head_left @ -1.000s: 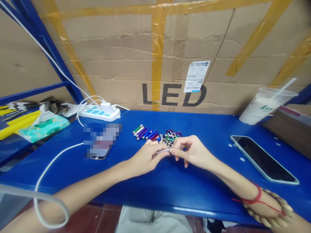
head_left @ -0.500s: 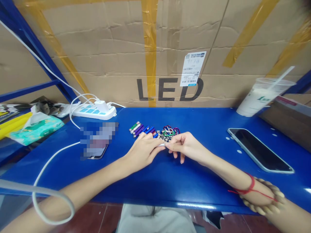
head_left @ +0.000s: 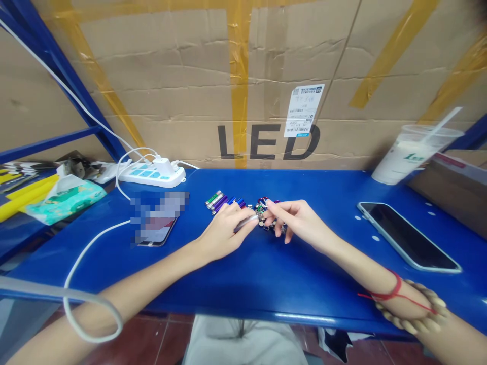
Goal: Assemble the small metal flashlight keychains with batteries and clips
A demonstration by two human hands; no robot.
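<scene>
My left hand (head_left: 224, 230) pinches a small silver tube (head_left: 245, 223), tilted up to the right, its tip at a pile of coloured carabiner clips and metal parts (head_left: 266, 213). My right hand (head_left: 294, 220) reaches into that pile with fingertips curled on small parts; what it holds is hidden. A row of small purple, blue and silver tubes (head_left: 222, 200) lies just behind my left hand on the blue table (head_left: 266, 274).
A phone with a white cable (head_left: 155, 228) lies left of my hands; another phone (head_left: 409, 235) lies at the right. A white power strip (head_left: 152, 175), a tissue pack (head_left: 64, 197), a plastic cup with a straw (head_left: 411, 159) and an "LED" cardboard box (head_left: 266, 86) stand behind.
Both hands have moved a little away from me, onto the pile of clips. The silver tube has tilted up, and my right hand has left its end for the pile.
</scene>
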